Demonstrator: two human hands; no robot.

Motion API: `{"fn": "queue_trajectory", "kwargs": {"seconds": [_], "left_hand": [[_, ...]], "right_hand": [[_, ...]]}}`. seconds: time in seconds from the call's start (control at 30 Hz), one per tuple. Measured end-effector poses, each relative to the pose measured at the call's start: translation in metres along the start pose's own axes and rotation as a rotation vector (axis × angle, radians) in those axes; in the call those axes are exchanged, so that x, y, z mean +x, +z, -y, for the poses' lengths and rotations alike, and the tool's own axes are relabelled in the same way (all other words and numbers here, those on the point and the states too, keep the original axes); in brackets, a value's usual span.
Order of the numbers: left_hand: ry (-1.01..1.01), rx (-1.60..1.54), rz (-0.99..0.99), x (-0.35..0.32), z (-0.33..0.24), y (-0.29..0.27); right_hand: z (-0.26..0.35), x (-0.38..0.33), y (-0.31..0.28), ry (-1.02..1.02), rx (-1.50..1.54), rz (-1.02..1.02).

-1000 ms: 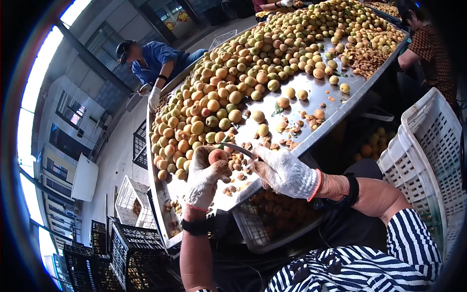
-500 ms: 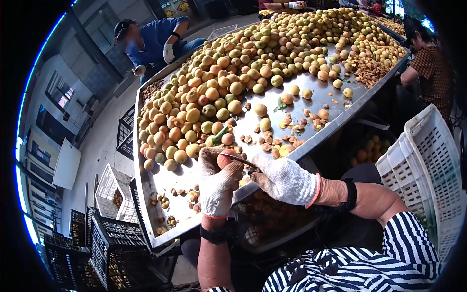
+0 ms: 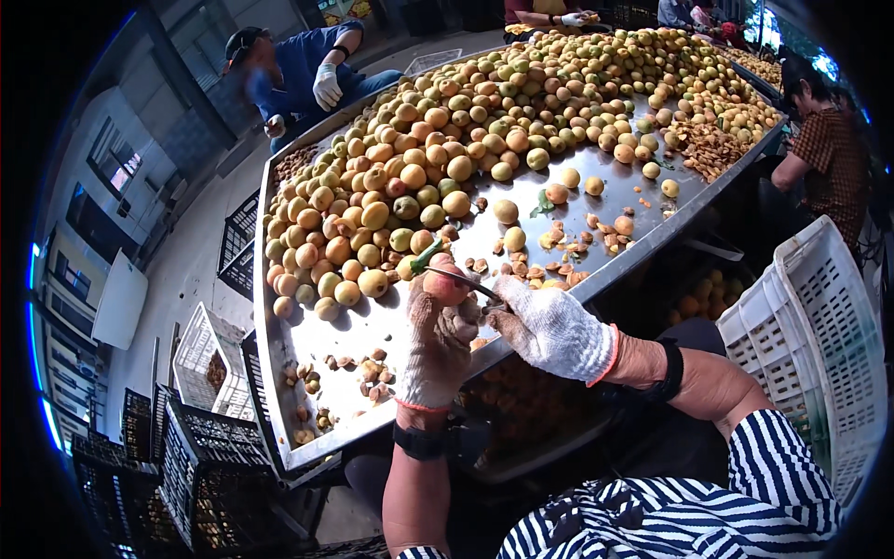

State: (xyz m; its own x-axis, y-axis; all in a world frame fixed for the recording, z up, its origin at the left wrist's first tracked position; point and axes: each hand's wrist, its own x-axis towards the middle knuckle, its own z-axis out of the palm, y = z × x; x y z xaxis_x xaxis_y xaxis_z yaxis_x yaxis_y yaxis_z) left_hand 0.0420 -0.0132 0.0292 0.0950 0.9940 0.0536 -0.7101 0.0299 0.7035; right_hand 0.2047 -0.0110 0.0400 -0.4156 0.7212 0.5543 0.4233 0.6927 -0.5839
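In a white work glove with browned fingers, my left hand (image 3: pixel 430 354) holds a reddish apricot (image 3: pixel 445 289) over the near edge of the metal table. My right hand (image 3: pixel 551 324), also gloved, is closed around the handle of a small thin-bladed knife (image 3: pixel 463 279). The blade lies across the top of the apricot; how deep it sits I cannot tell. Beyond my hands is a large heap of whole apricots (image 3: pixel 372 216), yellow, orange and green. Small brown pits or scraps (image 3: pixel 372 374) lie left of my left hand. A green leaf (image 3: pixel 426 253) shows just beyond the held apricot.
The tray-like table has a raised metal rim (image 3: pixel 680 216). Split apricot pieces (image 3: pixel 700 149) are piled at far right. A white crate (image 3: pixel 808 321) stands by my right arm; black crates (image 3: pixel 209 466) are stacked at left. Co-workers sit around the table, one in blue (image 3: pixel 307 70).
My left hand and the apricot have shifted slightly right and up, and the hand has turned more beneath the fruit. The knife stays against it. The blue-clad co-worker's gloved hand has moved.
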Motion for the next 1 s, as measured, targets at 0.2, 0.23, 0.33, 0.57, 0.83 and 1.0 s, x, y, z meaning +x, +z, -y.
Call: {"fn": "queue_trajectory", "kwargs": {"seconds": [0.2,0.23,0.33,0.57,0.83,1.0], "left_hand": [[0.266,0.578,0.041,-0.011,0.002,0.006],[0.192,0.328,0.040,-0.009,0.000,0.010],[0.178,0.274,0.104,-0.003,-0.003,-0.006],[0.120,0.005,0.107,-0.005,-0.004,-0.021],[0.034,-0.097,0.079,-0.011,-0.011,-0.018],[0.103,-0.110,0.038,-0.017,-0.014,-0.002]], "right_hand": [[0.003,-0.003,-0.003,-0.007,-0.045,0.032],[0.002,-0.003,-0.004,0.016,-0.069,0.066],[0.002,-0.006,-0.003,-0.074,0.021,-0.059],[0.008,-0.001,0.008,-0.172,-0.048,-0.054],[0.025,0.000,0.009,-0.089,-0.016,-0.017],[0.026,0.003,0.009,-0.150,-0.016,-0.070]]}}
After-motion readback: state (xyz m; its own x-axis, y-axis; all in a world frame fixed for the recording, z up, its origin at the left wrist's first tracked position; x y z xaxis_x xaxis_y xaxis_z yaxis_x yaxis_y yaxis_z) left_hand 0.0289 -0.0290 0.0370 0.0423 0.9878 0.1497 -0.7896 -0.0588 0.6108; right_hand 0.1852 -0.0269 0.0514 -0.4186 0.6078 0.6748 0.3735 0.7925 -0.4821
